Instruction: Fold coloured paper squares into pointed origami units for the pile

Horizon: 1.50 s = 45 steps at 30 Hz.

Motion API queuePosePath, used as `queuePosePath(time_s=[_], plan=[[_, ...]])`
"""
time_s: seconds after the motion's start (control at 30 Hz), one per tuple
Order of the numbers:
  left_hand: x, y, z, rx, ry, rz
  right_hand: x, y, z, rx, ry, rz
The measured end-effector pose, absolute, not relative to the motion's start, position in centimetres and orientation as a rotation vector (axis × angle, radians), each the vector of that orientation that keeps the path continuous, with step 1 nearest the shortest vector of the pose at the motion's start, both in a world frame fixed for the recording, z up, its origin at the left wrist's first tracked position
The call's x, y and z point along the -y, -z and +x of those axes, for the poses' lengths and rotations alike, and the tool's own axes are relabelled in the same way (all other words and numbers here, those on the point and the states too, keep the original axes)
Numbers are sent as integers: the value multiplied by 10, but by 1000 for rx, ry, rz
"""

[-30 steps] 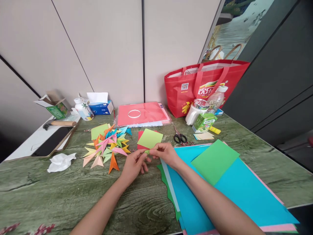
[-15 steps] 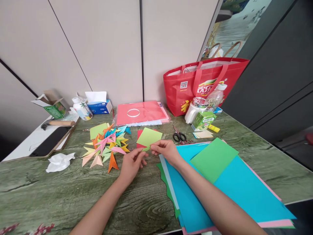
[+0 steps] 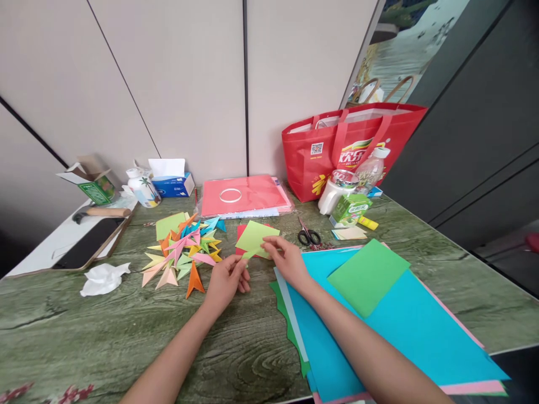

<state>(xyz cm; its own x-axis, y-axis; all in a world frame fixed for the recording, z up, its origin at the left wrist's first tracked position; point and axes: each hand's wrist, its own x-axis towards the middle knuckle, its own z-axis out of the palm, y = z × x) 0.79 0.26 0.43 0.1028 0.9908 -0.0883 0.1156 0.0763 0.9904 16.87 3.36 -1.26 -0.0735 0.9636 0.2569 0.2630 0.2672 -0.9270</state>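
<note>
My left hand (image 3: 228, 279) pinches a small folded piece of light green paper (image 3: 250, 254) between thumb and fingers. At the piece's other end are the bent fingertips of my right hand (image 3: 287, 261), which appear closed on its edge. Just behind, a light green paper square (image 3: 254, 234) lies over a red paper (image 3: 241, 230). To the left is a loose heap of folded paper pieces (image 3: 184, 242), pointed and in several colours. An orange folded piece (image 3: 194, 281) lies at the heap's near edge.
Large blue sheets (image 3: 421, 331) with a green sheet (image 3: 370, 275) on top lie under my right forearm. Behind them are scissors (image 3: 309, 236), a green carton (image 3: 350, 210), a white mug (image 3: 329, 197) and a red bag (image 3: 301, 163). A crumpled tissue (image 3: 104, 279) lies left.
My right hand's fingertips have moved slightly up and right from the left hand's. More of the folded green paper shows between the hands. The left hand has shifted slightly left.
</note>
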Motion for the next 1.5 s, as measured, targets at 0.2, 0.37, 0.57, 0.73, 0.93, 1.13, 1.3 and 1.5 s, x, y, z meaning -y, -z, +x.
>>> queuePosePath(time_s=[0.2,0.37,0.57,0.73,0.93,1.13,1.3,1.5], plan=[[-15,-13,-6,-1037,-1496,892,-36,32,174,1996,-406,-1292],[-18,-20,-12,-905,-1609,868,-36,35,172,2052,-400,-1404],[-13,-16,-4,-886,-1498,940,-38,26,172,2009,-405,-1385],[-16,-4,-1,-942,-1496,866,-39,22,176,1799,-454,-1459],[-17,2,0,-963,-1459,836,-38,20,176,1516,-444,-1408],[-13,1,3,-912,-1312,792,-33,15,169,1375,-677,-1208],[-9,-2,6,-809,-1287,905,-25,9,162,1528,-708,-1022],[-9,-4,5,-880,-1422,940,-19,6,158,1656,-724,-973]])
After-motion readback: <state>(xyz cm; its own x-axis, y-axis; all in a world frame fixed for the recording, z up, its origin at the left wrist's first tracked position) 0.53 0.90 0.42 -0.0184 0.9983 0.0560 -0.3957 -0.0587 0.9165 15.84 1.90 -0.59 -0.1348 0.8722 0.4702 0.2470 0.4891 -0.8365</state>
